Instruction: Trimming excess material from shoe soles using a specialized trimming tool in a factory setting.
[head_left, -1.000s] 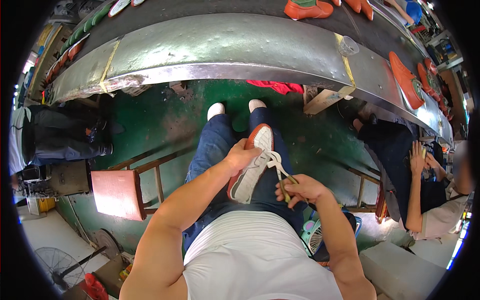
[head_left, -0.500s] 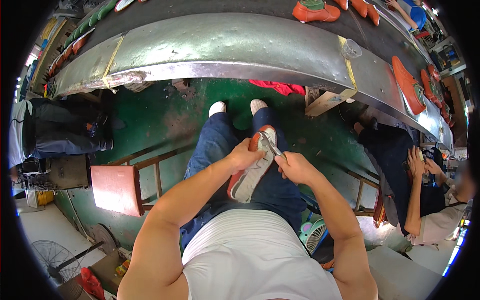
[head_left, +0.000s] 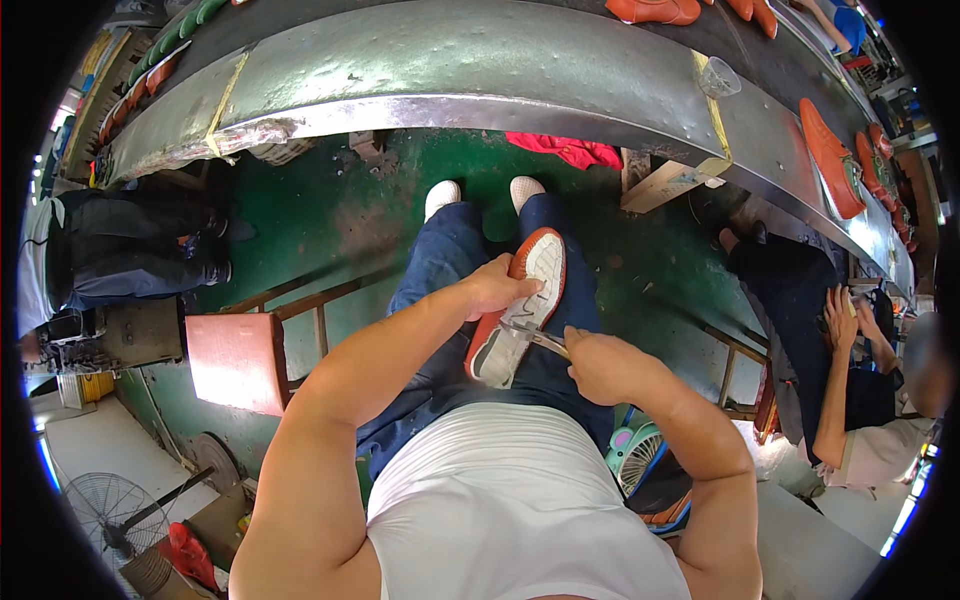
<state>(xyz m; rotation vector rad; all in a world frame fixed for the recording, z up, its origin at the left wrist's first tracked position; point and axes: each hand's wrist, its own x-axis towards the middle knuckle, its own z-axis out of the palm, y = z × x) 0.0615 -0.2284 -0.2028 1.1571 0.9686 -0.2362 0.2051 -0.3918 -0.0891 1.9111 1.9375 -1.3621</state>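
A red shoe (head_left: 545, 262) rests bottom up across my thighs, its pale, rough underside facing me and its red upper showing along the edges. My left hand (head_left: 497, 287) is closed round its left side, the thumb pressed on the underside. My right hand (head_left: 610, 368) grips a slim silver metal hand tool (head_left: 541, 338), with most of its handle hidden in the fist. The tool's head meets the middle of the underside; its exact kind is unclear.
A metal-edged bench (head_left: 400, 75) curves across ahead, bearing red shoes (head_left: 832, 160) and a clear plastic cup (head_left: 719, 77). A stool (head_left: 236, 362) stands left, beside a person's dark-trousered legs (head_left: 140, 245). At right sits another person (head_left: 840, 340). A small fan (head_left: 634, 452) is by my right hip.
The tool's head has moved from the upper right edge of the shoe down to the middle of its underside. My right hand has shifted down and right; the left keeps its grip.
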